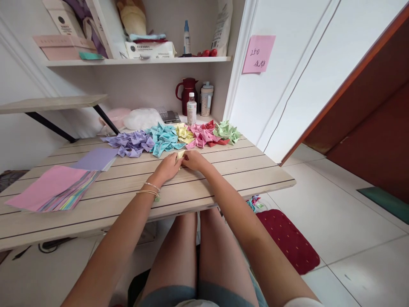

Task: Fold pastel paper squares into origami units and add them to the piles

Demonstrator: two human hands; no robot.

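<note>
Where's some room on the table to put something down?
Two bare patches: between the paper stack and the left forearm, and from the right forearm to the right edge of the table, in front of the green folded papers. It's crowded along the back, with folded papers side by side.

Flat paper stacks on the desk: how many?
2: a pink-topped stack at the left of the desk, and a purple-topped stack just behind it, to the right. Others could be hidden, but none shows.
</note>
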